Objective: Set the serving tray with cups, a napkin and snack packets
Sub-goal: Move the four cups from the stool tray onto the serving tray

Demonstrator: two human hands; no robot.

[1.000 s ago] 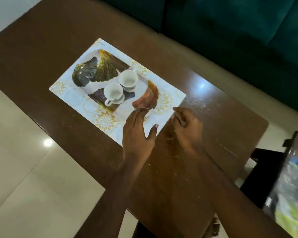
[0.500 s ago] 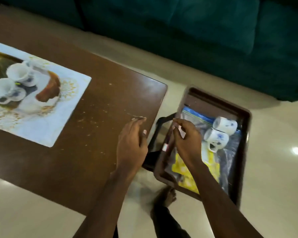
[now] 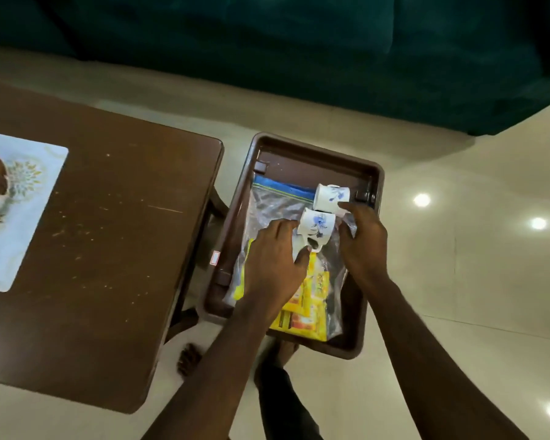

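Two small white cups [image 3: 323,211] with blue flowers, hard, light and likely breakable, lie tipped at frame centre atop a slippery clear bag [image 3: 277,204] of yellow snack packets [image 3: 308,309] in the brown tray [image 3: 367,312]; left hand [image 3: 273,265] and right hand [image 3: 362,242] close around the nearer cup's body, grip not yet firm

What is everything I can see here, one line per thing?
Tray: 1, brown, on the floor right of the table.
Cups: 2, white with blue flowers, lying in the tray.
Bag: 1, clear, blue-edged, in the tray under the cups.
Packets: several, yellow, inside the bag.
Table: 1, brown, left.
Mat: 1, pale, patterned, on the table.
Sofa: 1, dark green, behind.
Left hand: at the nearer cup.
Right hand: beside the cups.
Feet: 2, bare, on the floor.
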